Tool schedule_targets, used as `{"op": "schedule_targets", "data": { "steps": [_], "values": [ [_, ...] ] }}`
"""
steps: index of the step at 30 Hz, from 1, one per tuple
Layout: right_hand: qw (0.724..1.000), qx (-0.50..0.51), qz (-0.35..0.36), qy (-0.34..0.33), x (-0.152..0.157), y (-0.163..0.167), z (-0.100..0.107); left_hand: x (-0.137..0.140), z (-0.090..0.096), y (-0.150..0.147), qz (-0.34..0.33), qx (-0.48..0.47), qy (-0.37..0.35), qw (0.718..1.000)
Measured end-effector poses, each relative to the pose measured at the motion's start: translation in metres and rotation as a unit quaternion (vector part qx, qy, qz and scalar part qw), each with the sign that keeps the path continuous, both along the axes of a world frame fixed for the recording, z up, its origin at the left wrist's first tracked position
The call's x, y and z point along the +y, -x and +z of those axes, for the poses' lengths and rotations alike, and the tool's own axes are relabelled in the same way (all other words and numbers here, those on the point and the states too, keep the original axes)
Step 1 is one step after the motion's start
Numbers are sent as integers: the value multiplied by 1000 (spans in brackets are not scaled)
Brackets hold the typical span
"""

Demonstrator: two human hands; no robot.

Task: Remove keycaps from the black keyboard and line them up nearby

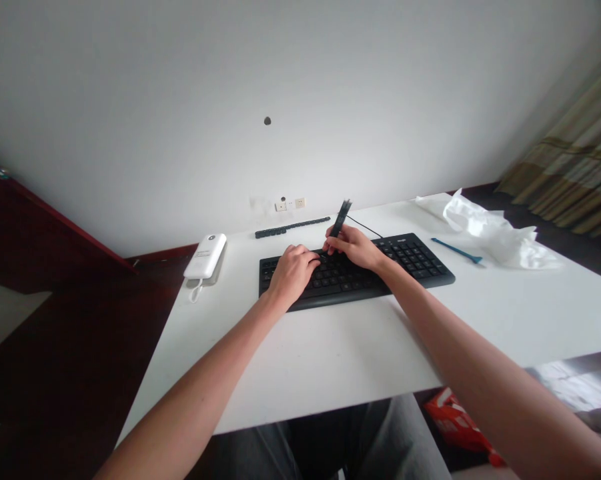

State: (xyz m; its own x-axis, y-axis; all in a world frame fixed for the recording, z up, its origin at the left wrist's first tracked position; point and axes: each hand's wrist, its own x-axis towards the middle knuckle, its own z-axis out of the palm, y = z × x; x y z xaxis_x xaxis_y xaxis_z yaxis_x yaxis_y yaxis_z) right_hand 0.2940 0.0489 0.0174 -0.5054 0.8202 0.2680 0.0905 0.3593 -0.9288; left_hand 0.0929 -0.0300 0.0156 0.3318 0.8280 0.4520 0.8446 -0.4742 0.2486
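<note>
A black keyboard (355,270) is laid across the middle of the white worktop (330,360), its long axis running left to right and slightly tilted away at the right end. The left hand (293,272) is rested palm down on the left half of the keys, fingers curled loosely, nothing being gripped. The right hand (353,245) is closed around a slim dark tool (340,220), which is held upright and leaned a little to the right, its lower tip brought down onto the keys just beside the left hand's fingertips. Both hands are nearly touching, the right one being nearer the working point. Behind the keyboard a black strip (293,227) is seen lying parallel to it near the wall. A white handset (206,257) is placed at the left edge, a blue stick (456,251) and crumpled white wrapping (485,227) to the right. Open worktop is left in front of the keyboard.
</note>
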Motion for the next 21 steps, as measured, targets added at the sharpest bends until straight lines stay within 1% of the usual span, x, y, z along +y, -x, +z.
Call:
{"op": "schedule_targets", "data": {
  "steps": [3,8,14,21],
  "values": [
    [1000,2,1,3,1,0,0,0,1,-1,-5,13,-8,1000],
    [1000,2,-1,-1,1,0,0,-3,2,0,6,17,-4,1000],
    [1000,-1,-6,-5,-1,0,1,-9,6,-5,13,4,-24,1000],
    [999,-21,-21,-14,-1,-1,2,-14,8,-15,3,5,-2,1000]
  ]
}}
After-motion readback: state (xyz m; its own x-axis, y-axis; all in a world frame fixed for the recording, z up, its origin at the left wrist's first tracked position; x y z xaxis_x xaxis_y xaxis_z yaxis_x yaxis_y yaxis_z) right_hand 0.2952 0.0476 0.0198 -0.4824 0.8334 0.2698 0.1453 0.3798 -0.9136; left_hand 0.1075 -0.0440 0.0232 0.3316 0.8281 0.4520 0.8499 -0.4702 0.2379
